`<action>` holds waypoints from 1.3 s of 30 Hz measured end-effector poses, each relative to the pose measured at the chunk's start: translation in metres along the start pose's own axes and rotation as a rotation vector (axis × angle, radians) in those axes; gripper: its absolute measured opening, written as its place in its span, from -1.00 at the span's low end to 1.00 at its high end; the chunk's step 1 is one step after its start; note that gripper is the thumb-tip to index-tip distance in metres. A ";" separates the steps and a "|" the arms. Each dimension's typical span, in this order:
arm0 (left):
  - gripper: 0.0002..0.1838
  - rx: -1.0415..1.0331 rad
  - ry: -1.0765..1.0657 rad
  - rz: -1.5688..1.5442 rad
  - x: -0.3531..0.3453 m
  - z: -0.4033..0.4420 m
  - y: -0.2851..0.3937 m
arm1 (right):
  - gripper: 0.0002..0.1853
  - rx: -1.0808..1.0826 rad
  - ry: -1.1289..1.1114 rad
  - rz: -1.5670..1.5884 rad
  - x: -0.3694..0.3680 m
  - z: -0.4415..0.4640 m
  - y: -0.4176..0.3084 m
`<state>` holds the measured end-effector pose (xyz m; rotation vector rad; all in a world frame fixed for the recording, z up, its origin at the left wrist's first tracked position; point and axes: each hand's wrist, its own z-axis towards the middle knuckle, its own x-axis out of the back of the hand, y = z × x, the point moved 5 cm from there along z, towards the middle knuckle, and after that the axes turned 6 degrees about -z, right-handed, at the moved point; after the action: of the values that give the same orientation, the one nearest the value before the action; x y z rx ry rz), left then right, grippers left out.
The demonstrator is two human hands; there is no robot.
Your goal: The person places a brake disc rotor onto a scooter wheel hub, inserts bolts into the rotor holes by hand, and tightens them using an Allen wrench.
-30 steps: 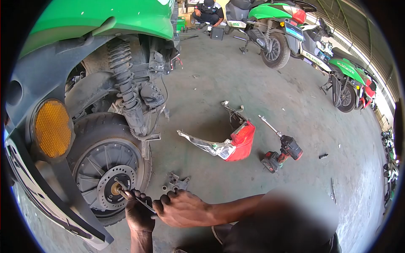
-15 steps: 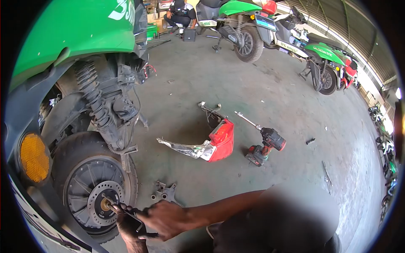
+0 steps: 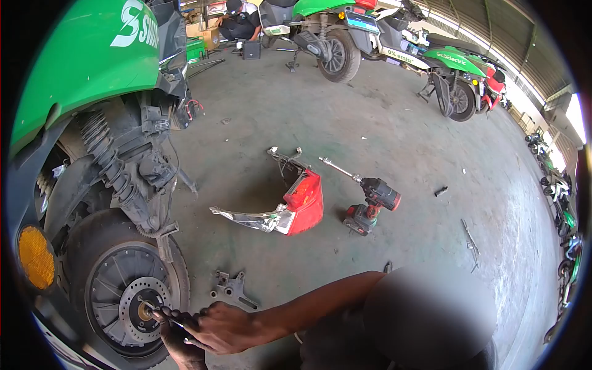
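Observation:
My right hand (image 3: 223, 328) reaches in from the right, fingers closed around the handle end of a thin metal hex key (image 3: 177, 323). Just below and to its left, my left hand (image 3: 176, 342) has its fingertips curled on the same key near the hub. The key's far end meets the drilled brake disc (image 3: 137, 327) on the rear wheel (image 3: 111, 271) of a green scooter (image 3: 80, 55). My fingers partly cover the key. On the floor beside my right hand lies a grey metal bracket (image 3: 231, 288).
A red and clear tail light (image 3: 302, 206) and a cordless impact driver (image 3: 371, 203) with a long socket lie on the floor. Metal rods (image 3: 470, 245) lie farther right. A person (image 3: 239, 21) crouches by a black case (image 3: 251, 50), near parked scooters (image 3: 338, 52).
The view has shifted, so the floor items appear farther left. Both hands stay at the hub with the key, and the key's handle end has turned slightly.

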<state>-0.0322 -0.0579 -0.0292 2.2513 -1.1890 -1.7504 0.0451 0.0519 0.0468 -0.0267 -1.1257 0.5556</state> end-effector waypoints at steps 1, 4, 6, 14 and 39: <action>-0.68 -0.007 0.006 0.002 0.007 0.005 0.000 | -0.49 0.005 0.001 0.008 0.000 0.004 -0.002; -0.69 -0.048 -0.035 0.045 0.016 0.012 0.000 | -0.60 -0.020 -0.107 -0.064 0.008 0.019 -0.009; -0.68 -0.061 0.046 0.041 0.012 0.010 0.004 | -0.70 -0.028 -0.270 0.000 0.009 0.028 -0.005; -0.76 -0.033 0.039 -0.048 0.001 0.002 -0.001 | -0.84 0.198 0.065 0.077 -0.032 0.005 0.004; -0.55 0.367 0.194 0.211 0.066 -0.015 -0.024 | -0.75 0.317 -0.217 0.332 -0.056 0.022 0.055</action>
<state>-0.0028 -0.0861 -0.0886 2.3020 -1.7427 -1.2927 -0.0140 0.0692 -0.0070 0.1259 -1.2407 1.0485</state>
